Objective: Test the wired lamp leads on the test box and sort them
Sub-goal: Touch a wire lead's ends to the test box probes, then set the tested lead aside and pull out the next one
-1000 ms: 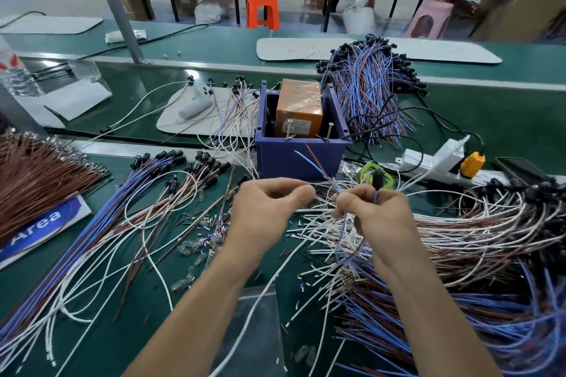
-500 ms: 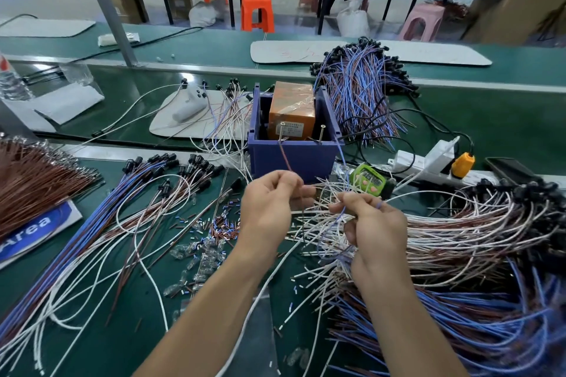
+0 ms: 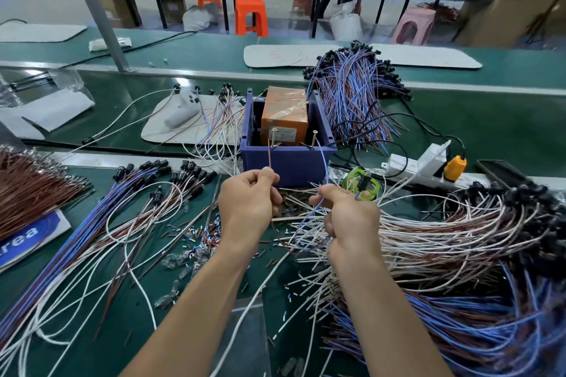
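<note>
Lamp lead with two bare-ended wires, held up between both hands just in front of the test box (image 3: 288, 162), which stands mid-way along the far edge of the green bench (image 3: 128, 324). Toward the bench's left edge, a fan of laid-out leads (image 3: 92, 223) lies flat.

The left hand (image 3: 248, 202) pinches the brown wire (image 3: 269, 153) between thumb and forefinger. The wire stands nearly upright, with its tip right beside the left contact pin (image 3: 273, 131) on the box's front rim. Whether tip and pin touch cannot be told.

The right contact pin (image 3: 315, 132) stands on the same rim. The blue wire (image 3: 324, 162) rises toward it, leaning slightly left. The right hand (image 3: 349, 220) pinches this wire at the thumb and curls its other fingers round the slack. The lead's black lamp socket (image 3: 364, 184) seems to hang just right of this hand.

A large heap of untested leads (image 3: 459, 239) fills the bench's right side.

Both pins lie up and away from the grips, each hand nearest its own pin, so the touch probably needs only a small forward reach.
</note>
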Demonstrator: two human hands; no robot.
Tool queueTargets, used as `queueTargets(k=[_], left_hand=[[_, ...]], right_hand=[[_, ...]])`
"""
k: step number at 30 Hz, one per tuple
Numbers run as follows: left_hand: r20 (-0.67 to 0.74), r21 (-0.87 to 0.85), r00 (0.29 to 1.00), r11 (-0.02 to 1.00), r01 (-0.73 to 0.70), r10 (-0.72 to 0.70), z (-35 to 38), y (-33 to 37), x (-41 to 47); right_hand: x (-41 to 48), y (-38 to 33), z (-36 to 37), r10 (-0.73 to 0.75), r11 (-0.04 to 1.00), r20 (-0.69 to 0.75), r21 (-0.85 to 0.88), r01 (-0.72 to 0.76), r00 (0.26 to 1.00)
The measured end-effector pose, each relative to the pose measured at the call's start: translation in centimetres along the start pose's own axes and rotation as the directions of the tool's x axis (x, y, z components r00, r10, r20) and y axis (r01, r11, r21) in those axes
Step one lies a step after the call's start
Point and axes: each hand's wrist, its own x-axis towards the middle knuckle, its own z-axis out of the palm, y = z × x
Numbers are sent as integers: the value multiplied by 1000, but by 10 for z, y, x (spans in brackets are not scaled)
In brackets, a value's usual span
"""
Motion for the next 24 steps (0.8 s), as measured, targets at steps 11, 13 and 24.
queueTargets(k=[11, 13, 24], left_hand=[[39, 49, 998, 998, -41, 39, -2, -3, 5], [52, 57, 998, 997, -46, 43, -2, -2, 5], [49, -11, 997, 998, -60, 60, -7, 3, -13]], right_hand=[[-1, 4, 1, -11, 1000, 64, 2, 11, 998], [-2, 4, 0, -10, 1000, 74, 10, 9, 997], [-6, -5, -29, -72, 996, 106, 59, 66, 992]])
